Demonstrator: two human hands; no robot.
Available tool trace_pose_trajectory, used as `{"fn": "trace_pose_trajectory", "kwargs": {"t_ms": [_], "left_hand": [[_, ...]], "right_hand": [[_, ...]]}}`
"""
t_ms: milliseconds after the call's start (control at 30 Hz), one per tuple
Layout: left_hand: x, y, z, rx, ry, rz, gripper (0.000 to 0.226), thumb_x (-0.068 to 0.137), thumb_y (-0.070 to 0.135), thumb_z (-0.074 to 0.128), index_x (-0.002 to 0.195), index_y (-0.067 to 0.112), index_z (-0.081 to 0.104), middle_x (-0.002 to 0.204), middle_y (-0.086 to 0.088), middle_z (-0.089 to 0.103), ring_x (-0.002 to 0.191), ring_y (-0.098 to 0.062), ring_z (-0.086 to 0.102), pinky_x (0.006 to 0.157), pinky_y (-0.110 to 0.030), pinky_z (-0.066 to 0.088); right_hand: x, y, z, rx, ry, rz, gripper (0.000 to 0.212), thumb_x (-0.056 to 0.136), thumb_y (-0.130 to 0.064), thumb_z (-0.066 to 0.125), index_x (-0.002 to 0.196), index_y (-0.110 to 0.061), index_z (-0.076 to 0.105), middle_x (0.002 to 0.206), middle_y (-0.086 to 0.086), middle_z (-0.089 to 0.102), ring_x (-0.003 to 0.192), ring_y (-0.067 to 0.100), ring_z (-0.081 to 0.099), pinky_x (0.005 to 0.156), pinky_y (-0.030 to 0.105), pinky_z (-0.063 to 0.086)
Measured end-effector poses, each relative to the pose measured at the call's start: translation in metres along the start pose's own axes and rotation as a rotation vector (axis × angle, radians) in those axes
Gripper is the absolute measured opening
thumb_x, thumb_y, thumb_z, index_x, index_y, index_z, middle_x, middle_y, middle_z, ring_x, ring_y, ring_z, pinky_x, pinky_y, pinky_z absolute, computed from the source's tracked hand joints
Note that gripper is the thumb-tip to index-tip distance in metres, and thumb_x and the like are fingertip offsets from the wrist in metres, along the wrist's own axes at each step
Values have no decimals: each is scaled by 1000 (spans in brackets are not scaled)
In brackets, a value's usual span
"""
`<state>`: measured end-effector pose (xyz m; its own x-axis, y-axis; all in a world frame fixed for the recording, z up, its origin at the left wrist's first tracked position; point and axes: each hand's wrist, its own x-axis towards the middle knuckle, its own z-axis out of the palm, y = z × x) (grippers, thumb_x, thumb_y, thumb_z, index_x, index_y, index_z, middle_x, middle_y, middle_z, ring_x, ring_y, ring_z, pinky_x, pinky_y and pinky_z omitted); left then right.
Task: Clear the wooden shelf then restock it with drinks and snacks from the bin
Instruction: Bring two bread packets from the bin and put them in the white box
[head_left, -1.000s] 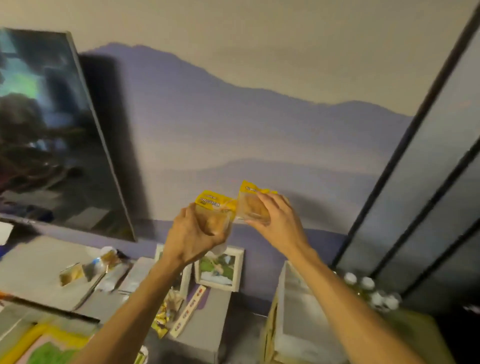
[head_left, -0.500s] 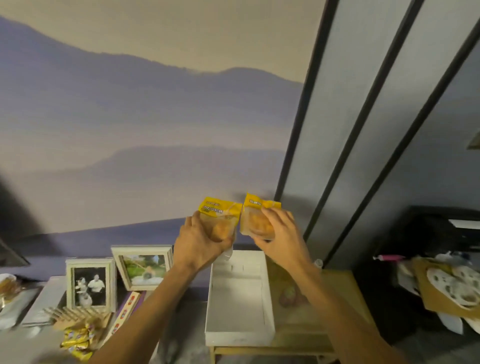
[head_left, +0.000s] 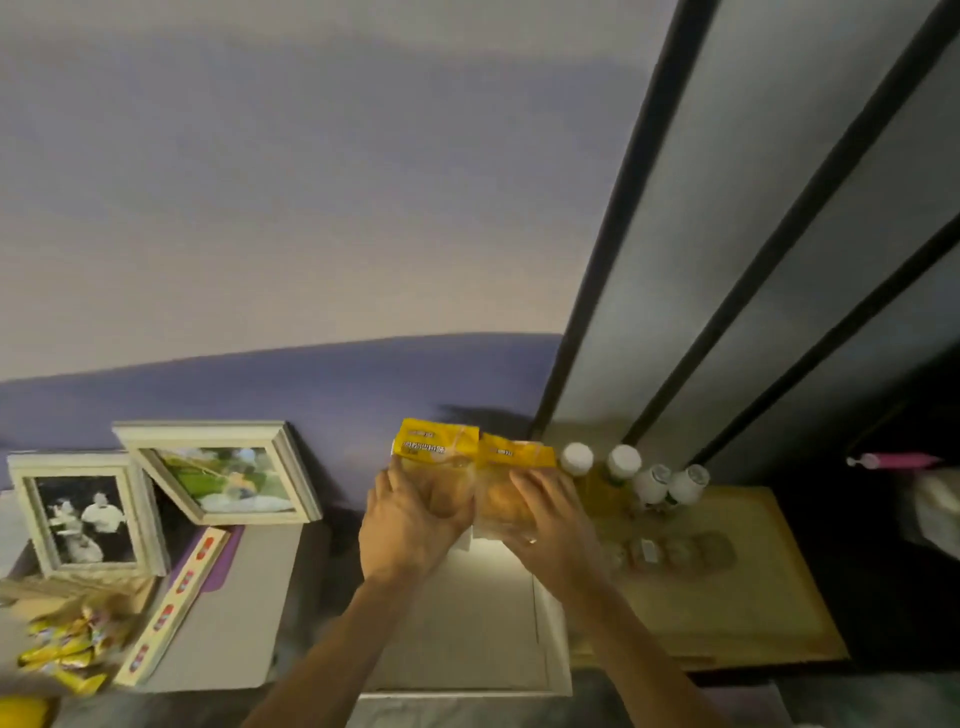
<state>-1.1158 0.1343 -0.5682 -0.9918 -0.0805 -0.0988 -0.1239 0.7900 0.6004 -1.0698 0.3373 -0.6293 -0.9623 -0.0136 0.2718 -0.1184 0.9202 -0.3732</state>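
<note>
Left hand (head_left: 410, 525): fingers curled round a clear snack packet with a yellow top band (head_left: 436, 452), held upright.
Right hand (head_left: 550, 519): clamped on a second yellow-topped packet (head_left: 511, 457), side by side with the first and touching it.
Packets: both held in the air over the far end of a white open-topped box (head_left: 467, 623).
Box: at the left edge of the light wooden table (head_left: 727, 613).
Bottles: four white-capped bottles (head_left: 623, 462) along the table's far edge, just right of the packets.
</note>
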Motion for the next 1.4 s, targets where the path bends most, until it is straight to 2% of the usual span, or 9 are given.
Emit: {"fn": "trace_pose_trajectory", "kwargs": {"t_ms": [133,267,433,633,800,867,967,1067,1400], "left_hand": [[2,-14,20,47,103,43,106,73,89,64,146,14,42,130,-9,62,121,-33,61,97,-49,53],[0,-26,23,194,122,122,106,73,96,52,140,13,50,130,-10,65,122,-36,59,105,-56,40],[7,-37,23,248,89,143,110,69,102,43,137,16,56,144,-9,50,132,-40,41,106,-59,41],[14,-48,30,191,-11,147,117,66,100,51,152,22,36,151,-7,41,136,-35,45,110,-56,45],[16,-51,14,158,-74,216,114,72,98,47,158,26,30,160,-6,39,149,-32,36,121,-59,33],[15,-45,-2,145,-74,252,111,75,97,43,160,26,27,163,-6,36,153,-31,32,122,-61,29],[14,-26,-40,110,-85,294,110,78,93,42,164,26,22,171,-3,26,159,-27,19,128,-57,20],[15,5,-94,69,-80,332,112,77,93,37,166,28,20,174,1,19,162,-23,13,128,-54,15],[-2,105,-297,63,101,524,108,84,90,33,165,20,27,170,-3,29,156,-25,29,125,-48,28]], "right_hand": [[-3,5,17,-54,77,-51,72,86,-43,86,145,-11,61,149,10,58,141,33,52,116,50,46],[-4,1,20,-116,164,-113,63,87,-40,83,140,-9,67,141,11,64,139,33,55,120,60,37],[1,-2,22,-245,15,-129,63,95,-50,65,144,-11,61,145,10,61,144,32,49,125,58,30],[-2,-3,30,-247,-200,-77,107,83,-82,62,160,-10,42,168,11,40,161,33,22,127,63,25],[0,-20,6,-134,-188,54,108,89,-89,48,167,-15,30,175,3,24,164,23,9,132,54,12],[5,-29,-14,-111,-186,111,107,91,-87,47,168,-17,25,176,2,22,164,23,10,133,52,14],[19,-47,-59,-98,-117,182,105,89,-83,53,166,-15,31,173,6,31,160,27,26,129,51,27],[38,-70,-118,-49,-94,250,108,89,-80,54,169,-15,22,175,4,23,162,24,22,128,42,21],[90,-183,-314,-36,52,293,112,88,-89,45,170,-23,10,178,0,14,162,24,21,125,43,30]]}}
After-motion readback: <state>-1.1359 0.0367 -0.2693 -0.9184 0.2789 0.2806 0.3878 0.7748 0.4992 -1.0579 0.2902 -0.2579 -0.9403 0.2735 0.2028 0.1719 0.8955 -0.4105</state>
